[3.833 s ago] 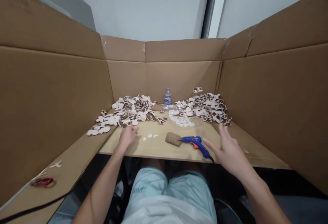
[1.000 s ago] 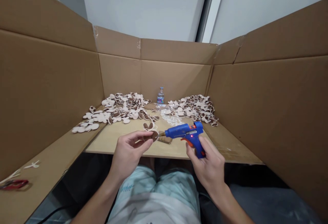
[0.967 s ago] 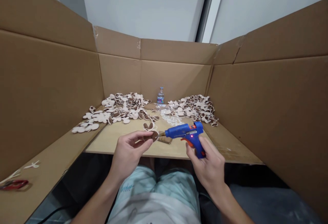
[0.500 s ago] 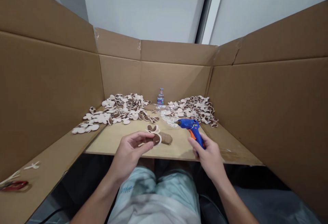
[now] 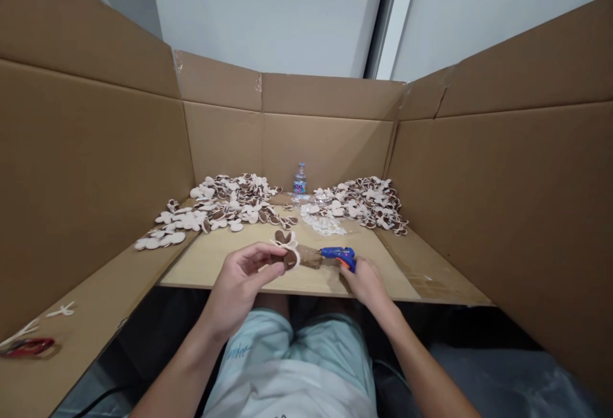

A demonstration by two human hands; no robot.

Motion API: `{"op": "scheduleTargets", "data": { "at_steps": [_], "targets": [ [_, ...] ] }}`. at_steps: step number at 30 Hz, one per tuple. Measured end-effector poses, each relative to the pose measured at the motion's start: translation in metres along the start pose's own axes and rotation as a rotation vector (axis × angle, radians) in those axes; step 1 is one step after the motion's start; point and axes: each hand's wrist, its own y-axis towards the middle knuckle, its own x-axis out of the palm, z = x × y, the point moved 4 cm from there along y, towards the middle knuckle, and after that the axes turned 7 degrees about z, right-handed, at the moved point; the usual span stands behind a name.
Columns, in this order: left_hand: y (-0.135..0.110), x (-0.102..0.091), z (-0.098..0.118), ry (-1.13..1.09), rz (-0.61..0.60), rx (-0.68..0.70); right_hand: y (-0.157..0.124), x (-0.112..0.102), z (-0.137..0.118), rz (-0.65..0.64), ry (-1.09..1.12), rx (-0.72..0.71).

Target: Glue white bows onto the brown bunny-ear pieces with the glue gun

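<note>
Both hands closed: left hand (image 5: pixel 238 284) pinches a felt cutout (image 5: pixel 290 260), right hand (image 5: pixel 366 283) hides the handle of a glue gun (image 5: pixel 338 253).

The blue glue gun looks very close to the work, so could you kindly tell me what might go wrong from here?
The blue glue gun in the right hand points right at the brown fabric pouch, so glue could smear onto it. The brown-and-cream cut-out in the left hand is also close, so if the gun is hot, those fingers might get burned.
</note>
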Motion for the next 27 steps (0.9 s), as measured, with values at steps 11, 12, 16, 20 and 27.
{"op": "scheduleTargets", "data": {
  "at_steps": [11,12,16,20,27],
  "targets": [
    [0.014,-0.024,0.011,0.238,0.137,0.085,-0.008,-0.001,-0.011,0.104,-0.148,-0.069],
    [0.016,-0.027,0.012,0.248,0.153,0.094,-0.009,-0.002,-0.02,0.101,-0.139,-0.104],
    [0.019,-0.035,0.013,0.246,0.211,0.126,-0.011,0.019,-0.077,-0.076,-0.064,-0.329],
    [0.02,-0.038,0.012,0.198,0.258,0.142,0.001,0.059,-0.13,-0.263,-0.046,-0.448],
    [0.023,-0.046,0.01,0.201,0.293,0.158,0.029,0.102,-0.156,-0.384,-0.052,-0.462]
  ]
}}
